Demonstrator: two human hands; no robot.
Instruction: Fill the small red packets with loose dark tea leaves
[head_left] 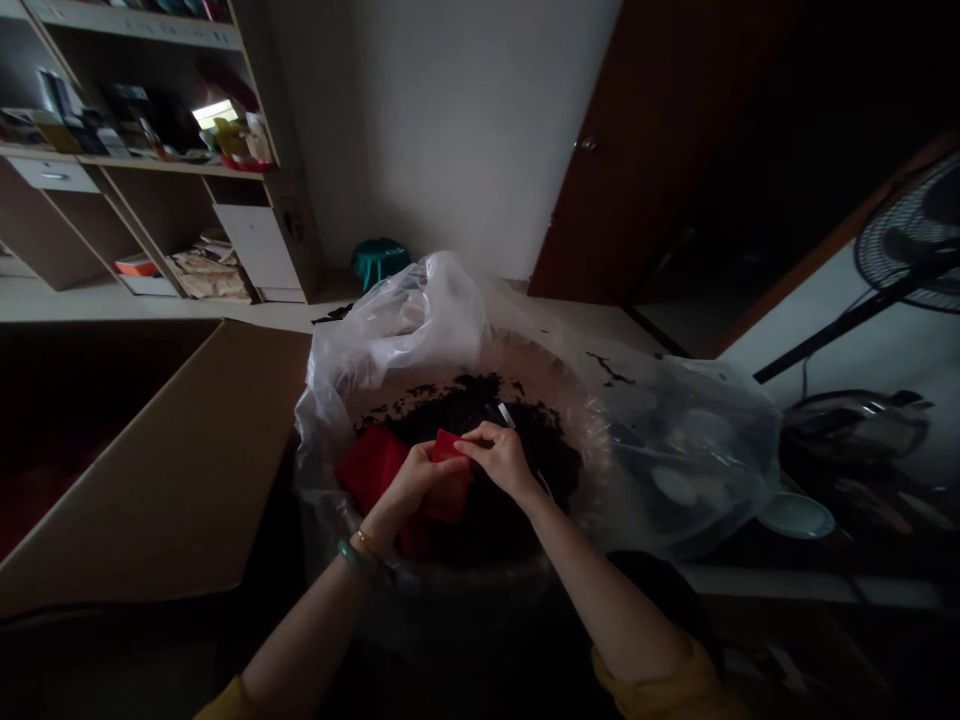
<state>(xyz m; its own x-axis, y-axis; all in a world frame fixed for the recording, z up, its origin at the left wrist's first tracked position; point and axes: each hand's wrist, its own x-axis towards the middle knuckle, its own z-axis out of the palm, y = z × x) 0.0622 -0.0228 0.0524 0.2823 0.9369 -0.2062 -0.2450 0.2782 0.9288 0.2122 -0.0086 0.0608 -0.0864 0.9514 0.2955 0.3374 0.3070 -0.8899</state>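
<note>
Room first: a wooden shelf unit (150, 150) w/ papers and boxes at far left, a dark red door (645, 150) ahead, a standing fan (915, 235) at right edge. Flat tan cardboard (150, 470) sits just left of a big round tub (547, 365), lined w/ a clear plastic bag (675, 450) bunched at back and right. In the tub, a heap of dark loose material (480, 410); a second red packet (371, 465) lies at its left side, against the tub wall. Over the heap, the L hand (420, 475) has its grip clamped on a red packet (450, 495); the R hand (499, 460) pinches its top edge, fingers together. Both hands are inside the tub's rim, yellow sleeves at bottom of view, a gold bangle (367, 542) and a green bangle (354, 558) on the L wrist.
</note>
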